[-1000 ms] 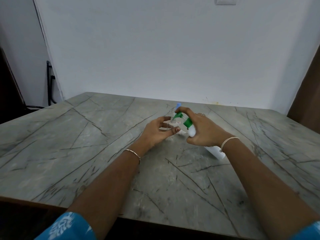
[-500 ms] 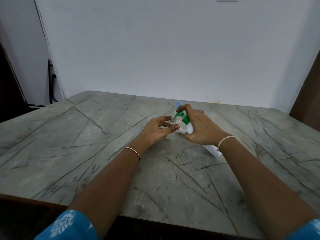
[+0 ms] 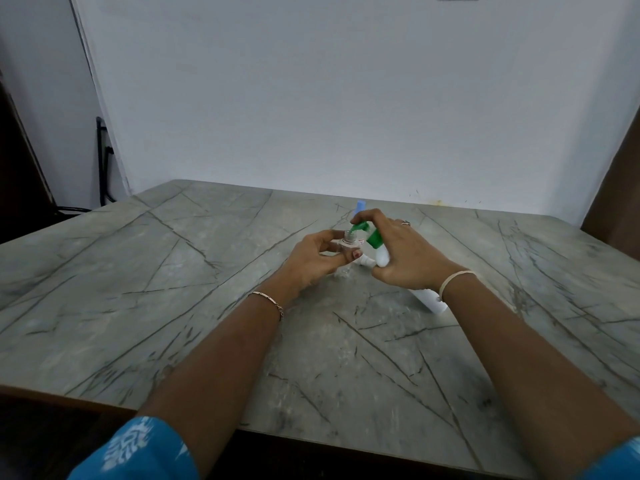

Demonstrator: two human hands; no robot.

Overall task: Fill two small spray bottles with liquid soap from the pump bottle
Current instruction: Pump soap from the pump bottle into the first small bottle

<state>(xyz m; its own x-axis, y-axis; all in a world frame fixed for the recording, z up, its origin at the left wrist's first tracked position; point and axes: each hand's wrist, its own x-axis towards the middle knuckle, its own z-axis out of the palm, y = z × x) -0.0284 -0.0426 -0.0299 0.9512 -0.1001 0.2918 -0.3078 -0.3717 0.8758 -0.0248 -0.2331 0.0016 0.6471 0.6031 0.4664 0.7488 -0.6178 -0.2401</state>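
My left forearm [image 3: 221, 358] and right forearm [image 3: 519, 358] reach forward and angle inward, so my hands nearly meet. My left hand [image 3: 313, 261] curls round a small clear bottle [image 3: 348, 241], thumb on the far side and fingertips wrapped round the near side. My right hand [image 3: 405, 258] sits just right of those fingers, back upward, gripping the pump bottle [image 3: 381, 254], its forefinger hooked over the green pump head [image 3: 360, 227].

Blue printed sleeves [image 3: 131, 448], wrist bracelets [image 3: 268, 299], possibly a ring [image 3: 405, 222].

Soft, even indoor light, faint shadows, no glare, wide-angle bending at edges, slightly soft detail
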